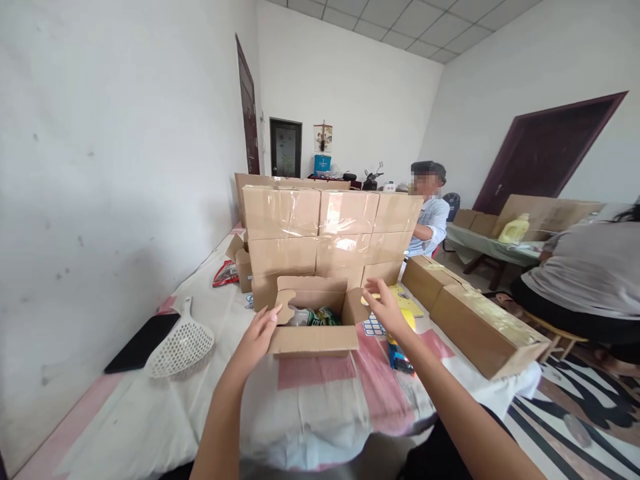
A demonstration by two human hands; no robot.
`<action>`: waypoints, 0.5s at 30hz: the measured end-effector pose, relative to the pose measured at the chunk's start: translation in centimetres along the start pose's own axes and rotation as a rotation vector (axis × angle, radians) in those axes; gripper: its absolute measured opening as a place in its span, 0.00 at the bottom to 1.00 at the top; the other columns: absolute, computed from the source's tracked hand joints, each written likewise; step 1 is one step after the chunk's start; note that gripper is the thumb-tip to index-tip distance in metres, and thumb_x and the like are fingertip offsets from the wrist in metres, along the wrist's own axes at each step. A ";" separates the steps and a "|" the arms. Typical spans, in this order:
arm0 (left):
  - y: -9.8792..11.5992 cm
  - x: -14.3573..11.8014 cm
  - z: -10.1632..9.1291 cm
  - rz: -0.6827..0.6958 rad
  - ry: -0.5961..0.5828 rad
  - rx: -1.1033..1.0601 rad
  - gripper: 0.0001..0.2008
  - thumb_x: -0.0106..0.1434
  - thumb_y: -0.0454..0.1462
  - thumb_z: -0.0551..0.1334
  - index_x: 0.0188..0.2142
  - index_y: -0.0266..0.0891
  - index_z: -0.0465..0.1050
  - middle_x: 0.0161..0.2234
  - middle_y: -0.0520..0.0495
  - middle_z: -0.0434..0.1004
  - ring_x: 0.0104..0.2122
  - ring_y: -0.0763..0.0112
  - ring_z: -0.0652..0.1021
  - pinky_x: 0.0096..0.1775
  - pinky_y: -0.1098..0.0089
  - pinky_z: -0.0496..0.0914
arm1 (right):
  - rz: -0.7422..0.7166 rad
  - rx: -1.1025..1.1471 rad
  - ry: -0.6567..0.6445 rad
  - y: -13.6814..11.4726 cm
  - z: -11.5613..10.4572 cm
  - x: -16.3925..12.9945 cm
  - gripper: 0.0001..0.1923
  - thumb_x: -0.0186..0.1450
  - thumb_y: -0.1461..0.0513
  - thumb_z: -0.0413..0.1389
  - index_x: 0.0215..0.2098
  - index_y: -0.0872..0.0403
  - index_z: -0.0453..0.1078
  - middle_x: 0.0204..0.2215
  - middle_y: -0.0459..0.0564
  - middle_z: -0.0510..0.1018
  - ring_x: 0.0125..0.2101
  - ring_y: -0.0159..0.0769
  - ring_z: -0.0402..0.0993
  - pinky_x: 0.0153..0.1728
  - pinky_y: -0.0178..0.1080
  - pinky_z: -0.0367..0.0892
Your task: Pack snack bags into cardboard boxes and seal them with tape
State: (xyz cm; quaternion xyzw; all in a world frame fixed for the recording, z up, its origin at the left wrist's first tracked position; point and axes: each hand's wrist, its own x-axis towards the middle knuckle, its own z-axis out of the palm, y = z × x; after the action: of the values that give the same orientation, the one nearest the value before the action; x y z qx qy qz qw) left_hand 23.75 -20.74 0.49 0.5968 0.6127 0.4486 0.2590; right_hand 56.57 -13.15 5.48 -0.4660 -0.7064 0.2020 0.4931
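Handling carton [313, 339] flaps [285, 307]: left grip [259, 333] is resting on one, pinch unclear; right grip [388, 308] is hanging half-open beside the other; light, even pressure seems best.

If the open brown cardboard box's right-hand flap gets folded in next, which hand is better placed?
Probably the right hand: it is beside that cardboard flap, while the left hand is across the brown box, at the opposite flap.

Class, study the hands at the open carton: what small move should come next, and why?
Probably fold the side flaps inward: the left hand touches one, the right hand is at the other, and the carton stands open with green items inside.
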 end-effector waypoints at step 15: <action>-1.7 -1.0 0.3 0.075 -0.212 -0.232 0.45 0.60 0.71 0.47 0.61 0.45 0.73 0.65 0.41 0.69 0.63 0.44 0.70 0.63 0.44 0.63 | -0.216 0.209 -0.405 2.6 0.3 -6.1 0.28 0.76 0.45 0.39 0.62 0.45 0.71 0.67 0.50 0.65 0.69 0.47 0.54 0.70 0.58 0.44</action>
State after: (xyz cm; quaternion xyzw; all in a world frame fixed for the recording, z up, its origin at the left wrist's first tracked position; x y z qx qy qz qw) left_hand 23.35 -21.43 -1.37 0.6293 0.5035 0.4602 0.3723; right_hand 58.00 -17.06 0.32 -0.2843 -0.8116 0.3096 0.4058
